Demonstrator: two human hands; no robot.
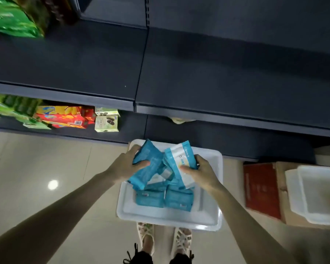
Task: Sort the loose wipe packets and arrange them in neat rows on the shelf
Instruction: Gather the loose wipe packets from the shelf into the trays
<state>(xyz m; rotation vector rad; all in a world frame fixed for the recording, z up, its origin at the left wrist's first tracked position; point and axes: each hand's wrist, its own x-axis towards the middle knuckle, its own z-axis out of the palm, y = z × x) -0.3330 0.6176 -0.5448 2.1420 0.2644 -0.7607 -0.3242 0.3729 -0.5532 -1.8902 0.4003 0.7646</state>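
Left grip (130, 165) curled, right grip (200, 173) curled

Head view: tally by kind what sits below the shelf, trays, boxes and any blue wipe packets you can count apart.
White plastic trays: 3, one holding packets, two nested at right.
Red-and-brown cardboard box: 1.
Blue wipe packets lying flat, apart: 2; those gripped by the left hand and right hand overlap, uncountable.
Total: 6 counted.
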